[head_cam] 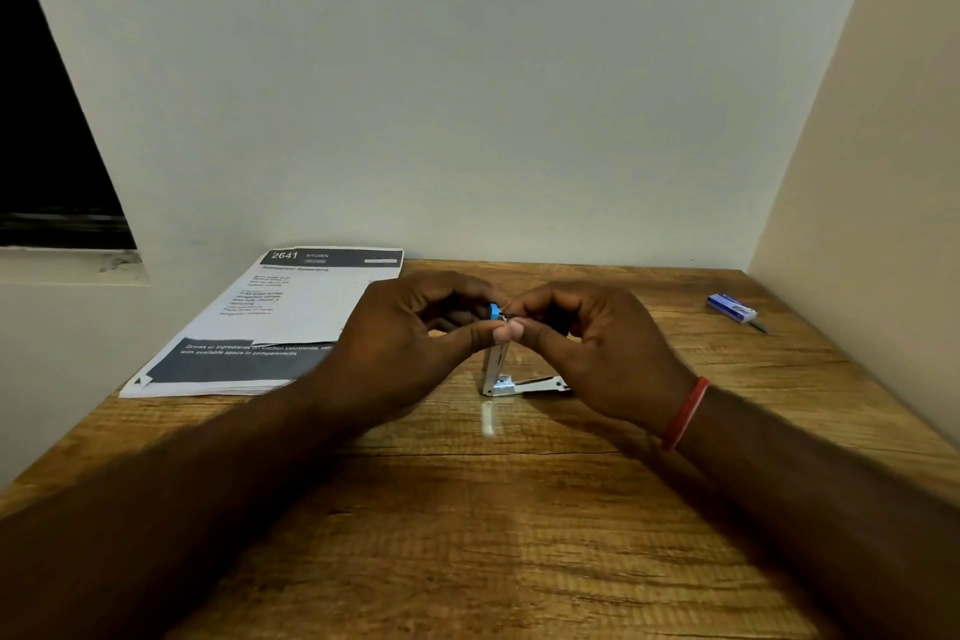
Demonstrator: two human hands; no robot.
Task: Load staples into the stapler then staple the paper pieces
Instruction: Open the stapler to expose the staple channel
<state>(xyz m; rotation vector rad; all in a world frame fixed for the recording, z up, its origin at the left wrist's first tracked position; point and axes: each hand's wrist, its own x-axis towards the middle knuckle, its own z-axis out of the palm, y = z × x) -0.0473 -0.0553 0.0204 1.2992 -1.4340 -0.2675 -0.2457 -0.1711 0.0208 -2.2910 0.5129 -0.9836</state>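
Observation:
A small metal stapler (497, 374) with a blue top stands swung open on the wooden table (467, 535), its upper arm upright and its base flat toward the right. My left hand (410, 333) pinches the upright arm near the blue tip. My right hand (587, 338) meets it there, thumb and fingers closed at the same tip; whether a staple strip is between them I cannot tell. A stack of printed paper sheets (270, 322) lies at the left, behind my left hand. A blue staple box (731, 308) rests at the far right.
A pale wall rises right behind the table and a beige wall closes off its right side. A dark window opening is at the upper left, beyond the table's left edge. A small bright glint sits on the wood just in front of the stapler.

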